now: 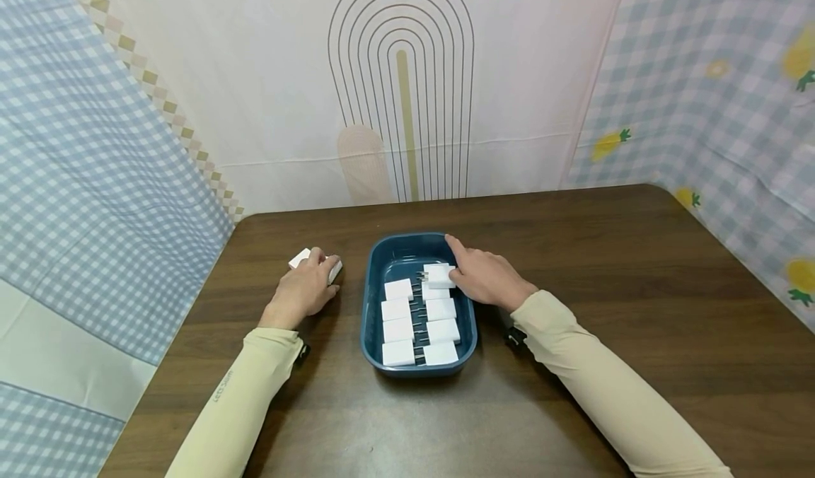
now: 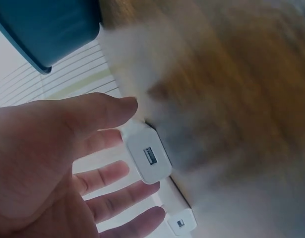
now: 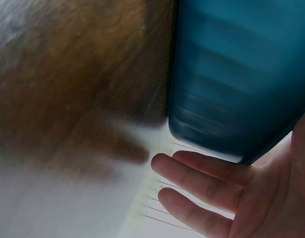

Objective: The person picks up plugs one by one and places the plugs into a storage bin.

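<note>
White USB plug chargers lie in two columns inside a blue tray, prongs facing the middle. Beside its right rim is my right hand, index finger along the far corner and thumb over the inside at an upper charger lying across others. Three fingers of that hand extend loosely outside the tray wall. To the tray's left, my left hand reaches over a charger, thumb and fingers spread around it. Another charger stands near its fingertips. Whether the left thumb touches is unclear.
A dark wooden table bears the tray and chargers. Behind it hangs a white cloth with arch lines. Checked blue cloth borders the left side, and lemon-patterned cloth the right.
</note>
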The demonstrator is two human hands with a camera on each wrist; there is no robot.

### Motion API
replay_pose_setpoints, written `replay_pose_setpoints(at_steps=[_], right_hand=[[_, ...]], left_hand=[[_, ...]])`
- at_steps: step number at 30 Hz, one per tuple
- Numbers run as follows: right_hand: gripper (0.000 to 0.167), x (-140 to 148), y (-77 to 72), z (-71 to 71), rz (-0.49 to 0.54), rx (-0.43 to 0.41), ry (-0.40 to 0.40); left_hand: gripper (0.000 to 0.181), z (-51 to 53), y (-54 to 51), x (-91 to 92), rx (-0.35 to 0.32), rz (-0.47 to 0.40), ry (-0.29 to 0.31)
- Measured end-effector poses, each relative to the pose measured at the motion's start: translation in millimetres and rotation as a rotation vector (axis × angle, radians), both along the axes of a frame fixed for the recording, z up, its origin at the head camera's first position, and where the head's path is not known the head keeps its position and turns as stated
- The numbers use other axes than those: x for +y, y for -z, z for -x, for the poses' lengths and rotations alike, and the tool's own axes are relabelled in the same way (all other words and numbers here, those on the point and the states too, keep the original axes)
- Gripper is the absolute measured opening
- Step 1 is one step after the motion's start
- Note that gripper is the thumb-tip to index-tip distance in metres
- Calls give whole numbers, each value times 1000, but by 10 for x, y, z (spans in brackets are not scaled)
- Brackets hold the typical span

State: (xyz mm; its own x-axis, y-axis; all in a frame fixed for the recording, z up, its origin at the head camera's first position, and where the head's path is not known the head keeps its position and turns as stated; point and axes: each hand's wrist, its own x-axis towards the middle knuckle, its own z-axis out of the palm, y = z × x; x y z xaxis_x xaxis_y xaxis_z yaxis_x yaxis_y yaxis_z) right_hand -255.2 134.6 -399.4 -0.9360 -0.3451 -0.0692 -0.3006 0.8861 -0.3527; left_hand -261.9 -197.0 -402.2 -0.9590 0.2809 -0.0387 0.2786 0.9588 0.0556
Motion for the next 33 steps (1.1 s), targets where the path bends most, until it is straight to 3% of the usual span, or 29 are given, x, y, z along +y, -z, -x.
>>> replay_pose_setpoints(at_steps=[4,13,33], right_hand=[[69,3,0,-4,2,-5,1],[69,6,2,2,5,-7,2],[69,18,-4,4,10,-10,-1]], left_hand=[[49,-7,-7,6,17,-18,-1],[38,-12,-38,16,87,43,33],[44,-32,-65,34,132,52,76]])
